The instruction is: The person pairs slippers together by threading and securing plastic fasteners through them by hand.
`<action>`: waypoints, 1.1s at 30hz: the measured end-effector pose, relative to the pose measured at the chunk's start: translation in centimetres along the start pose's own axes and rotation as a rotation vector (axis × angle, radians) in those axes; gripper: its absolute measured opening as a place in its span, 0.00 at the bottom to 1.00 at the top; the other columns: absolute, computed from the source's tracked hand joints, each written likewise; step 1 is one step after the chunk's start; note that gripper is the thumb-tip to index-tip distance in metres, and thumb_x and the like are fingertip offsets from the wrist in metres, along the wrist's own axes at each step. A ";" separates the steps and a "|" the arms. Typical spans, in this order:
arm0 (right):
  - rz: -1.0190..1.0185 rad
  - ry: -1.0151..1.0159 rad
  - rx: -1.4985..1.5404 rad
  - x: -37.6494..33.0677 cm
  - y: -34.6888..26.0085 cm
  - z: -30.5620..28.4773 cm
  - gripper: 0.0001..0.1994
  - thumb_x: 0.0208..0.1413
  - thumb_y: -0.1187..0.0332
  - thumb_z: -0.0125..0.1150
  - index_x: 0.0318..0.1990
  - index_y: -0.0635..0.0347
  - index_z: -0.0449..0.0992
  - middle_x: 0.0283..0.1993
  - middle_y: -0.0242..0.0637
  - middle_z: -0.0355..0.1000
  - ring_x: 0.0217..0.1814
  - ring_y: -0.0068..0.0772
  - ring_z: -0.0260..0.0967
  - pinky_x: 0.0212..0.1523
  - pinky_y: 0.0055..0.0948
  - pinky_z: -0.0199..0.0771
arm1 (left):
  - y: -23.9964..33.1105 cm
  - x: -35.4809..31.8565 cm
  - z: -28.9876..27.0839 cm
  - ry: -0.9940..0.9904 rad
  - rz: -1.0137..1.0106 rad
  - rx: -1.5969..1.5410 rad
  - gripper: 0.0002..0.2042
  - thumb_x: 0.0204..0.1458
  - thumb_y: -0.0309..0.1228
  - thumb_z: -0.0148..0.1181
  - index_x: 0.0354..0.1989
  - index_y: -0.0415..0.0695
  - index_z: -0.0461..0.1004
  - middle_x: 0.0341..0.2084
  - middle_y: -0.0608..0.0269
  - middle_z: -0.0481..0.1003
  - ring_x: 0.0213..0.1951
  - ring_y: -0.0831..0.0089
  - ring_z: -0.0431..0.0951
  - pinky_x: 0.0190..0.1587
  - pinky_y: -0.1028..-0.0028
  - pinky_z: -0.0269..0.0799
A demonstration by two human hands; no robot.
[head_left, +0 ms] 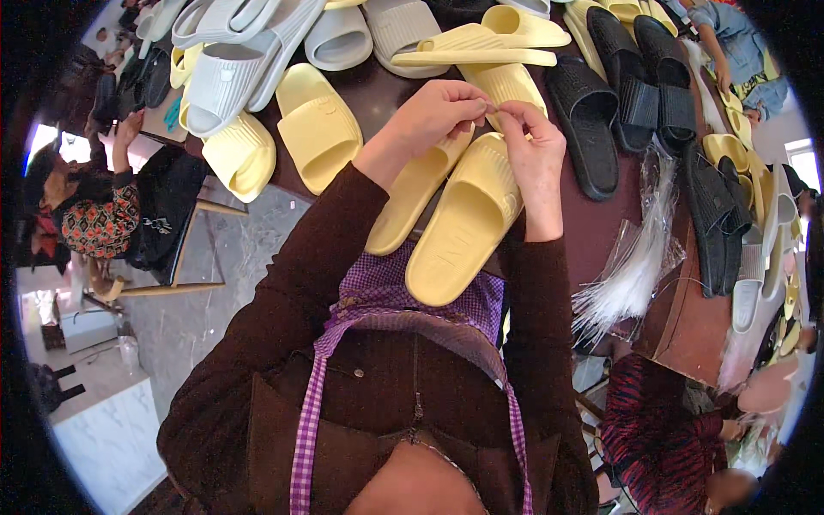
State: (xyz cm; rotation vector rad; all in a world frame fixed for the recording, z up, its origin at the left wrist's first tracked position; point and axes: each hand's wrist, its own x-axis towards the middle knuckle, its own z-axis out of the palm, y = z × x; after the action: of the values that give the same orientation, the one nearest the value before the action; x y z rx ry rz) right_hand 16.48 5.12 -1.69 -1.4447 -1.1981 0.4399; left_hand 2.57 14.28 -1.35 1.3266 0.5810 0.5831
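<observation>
My left hand (433, 116) and my right hand (534, 159) meet fingertip to fingertip above the table. Both are closed in a pinch; whatever they hold between them is too small to make out. Just below my hands lies a pale yellow slide sandal (463, 219), its toe end pointing away and its heel over the table's near edge. Its mate, another yellow slide sandal (403, 202), rests close on its left, partly covered by my left wrist. Past my fingers is a ribbed yellow slide (519, 86), with a further yellow pair (476, 43) stacked across it.
Grey slides (236, 77) pile up at the far left beside a yellow slide (318, 129). Black slides (584, 129) stand to the right. A bundle of thin white strands (622, 292) in clear plastic hangs over the dark table's edge (592, 232). Other people sit on both sides.
</observation>
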 end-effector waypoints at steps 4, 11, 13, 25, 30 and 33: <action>-0.008 -0.006 -0.031 -0.2 -0.2 -0.1 0.06 0.51 0.76 0.58 0.36 0.66 0.77 0.28 0.26 0.72 0.30 0.14 0.64 0.35 0.15 0.66 | -0.1 0.0 -0.2 -0.011 -0.002 -0.015 0.08 0.54 0.30 0.55 0.37 0.39 0.75 0.23 0.72 0.72 0.22 0.87 0.66 0.22 0.85 0.60; -0.002 0.000 -0.058 0.0 0.4 0.0 0.05 0.51 0.76 0.58 0.35 0.66 0.77 0.26 0.26 0.72 0.29 0.14 0.64 0.34 0.15 0.66 | -0.1 0.3 -0.3 -0.041 -0.025 -0.019 0.08 0.54 0.29 0.55 0.37 0.39 0.75 0.23 0.71 0.72 0.22 0.87 0.67 0.23 0.86 0.61; -0.002 -0.011 -0.039 0.2 0.6 0.0 0.05 0.50 0.76 0.58 0.35 0.66 0.77 0.27 0.27 0.73 0.29 0.14 0.65 0.34 0.15 0.66 | 0.0 0.5 -0.4 -0.066 -0.039 -0.012 0.08 0.54 0.29 0.55 0.37 0.39 0.75 0.23 0.71 0.73 0.22 0.87 0.67 0.23 0.85 0.61; -0.212 0.051 -0.316 -0.4 0.3 0.2 0.08 0.53 0.67 0.55 0.29 0.63 0.75 0.27 0.49 0.72 0.32 0.49 0.69 0.36 0.41 0.65 | 0.3 0.3 -0.8 -0.151 -0.049 -0.033 0.06 0.48 0.29 0.60 0.27 0.39 0.77 0.18 0.67 0.72 0.17 0.82 0.67 0.19 0.81 0.60; -0.291 0.062 -0.235 -0.6 -0.1 0.1 0.06 0.47 0.70 0.59 0.28 0.64 0.75 0.24 0.43 0.72 0.27 0.37 0.69 0.32 0.33 0.66 | -0.2 1.2 -1.3 -0.129 -0.111 -0.111 0.02 0.46 0.24 0.59 0.26 0.39 0.77 0.17 0.66 0.72 0.16 0.81 0.67 0.18 0.80 0.60; -0.245 0.070 -0.167 -0.9 -0.3 0.2 0.05 0.46 0.71 0.60 0.27 0.63 0.75 0.23 0.40 0.72 0.27 0.35 0.66 0.33 0.31 0.64 | 0.3 1.2 -1.4 -0.141 -0.274 -0.169 0.04 0.47 0.23 0.60 0.30 0.35 0.75 0.19 0.63 0.72 0.16 0.78 0.67 0.19 0.79 0.61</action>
State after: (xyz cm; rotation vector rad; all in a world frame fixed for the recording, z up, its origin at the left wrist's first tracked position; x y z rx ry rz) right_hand 15.84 4.44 -1.81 -1.4190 -1.3606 0.1226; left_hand 2.50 16.14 -1.37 1.0964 0.5733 0.3043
